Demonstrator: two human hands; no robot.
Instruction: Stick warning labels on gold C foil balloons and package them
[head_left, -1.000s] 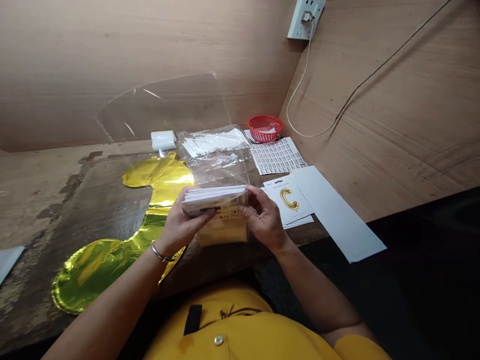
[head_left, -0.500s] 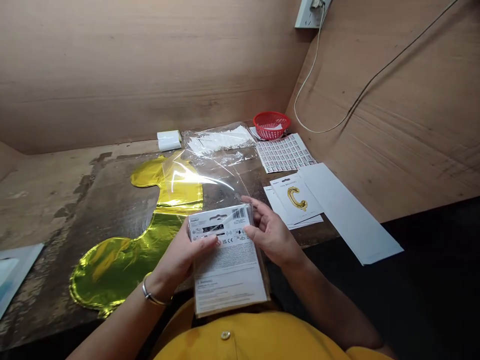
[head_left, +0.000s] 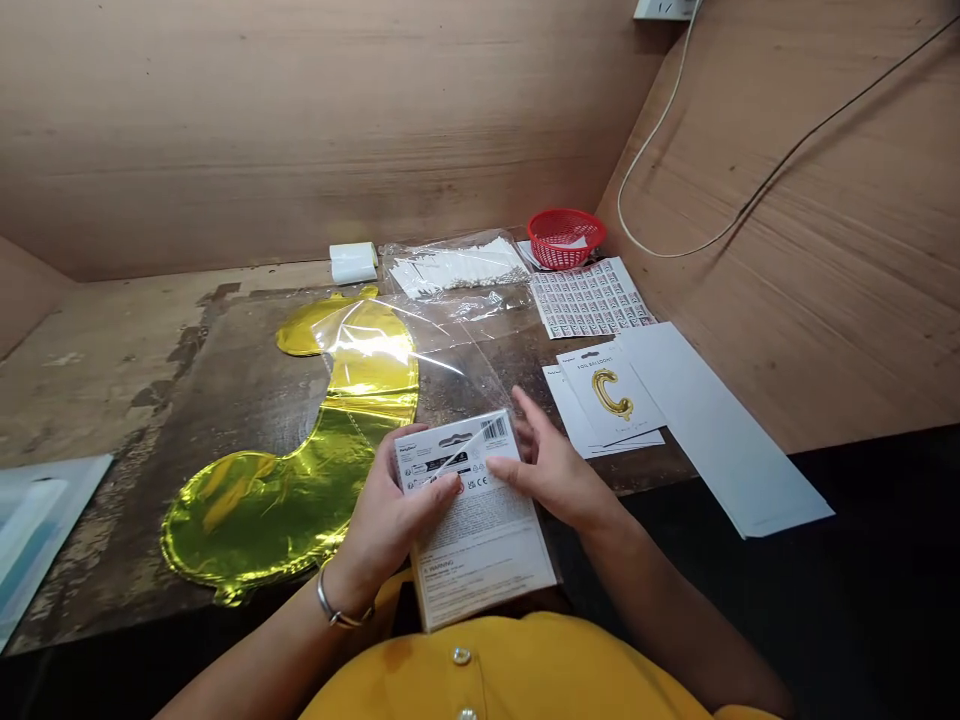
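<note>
A white printed card packet [head_left: 487,540] in clear film, with a barcode and a hang slot, is tilted in front of my yellow shirt. My left hand [head_left: 397,510] grips its left edge, thumb on the printed face. At the packet's upper right is my right hand [head_left: 551,465], thumb on the face and index finger stretched along the edge; its other fingers are partly hidden. Clear film [head_left: 450,365] extends from the packet's top over the table. Left of it lies a flat gold foil balloon [head_left: 300,480], curved like a C.
A red basket [head_left: 566,240] stands at the back right near a sticker sheet [head_left: 589,300]. Balloon cards [head_left: 611,395] and long white sheets [head_left: 720,430] lie to the right. Behind are white strips in plastic [head_left: 461,268] and a white roll [head_left: 352,263].
The view has shifted, so the table items appear further right or lower left. The packet, held in both hands, now appears slightly more rotated, and my left thumb is nearer its middle.
</note>
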